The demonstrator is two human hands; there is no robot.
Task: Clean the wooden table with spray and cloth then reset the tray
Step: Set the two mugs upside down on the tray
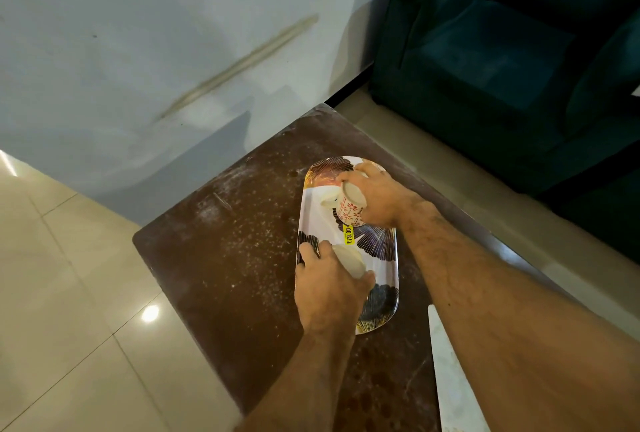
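Your right hand (375,197) fingers wrap floral cup (349,204), left hand (329,286) fingers curl round plain cup (349,260). Both over tray (388,296), long axis away from you, on dusty bench (225,258).

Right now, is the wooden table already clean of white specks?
No, the wooden table shows many white specks and smears left of the tray, where each hand holds a cup.

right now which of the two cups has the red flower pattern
The cup in the right hand, at the far end of the tray. The cup gripped by the left hand shows only plain cream.
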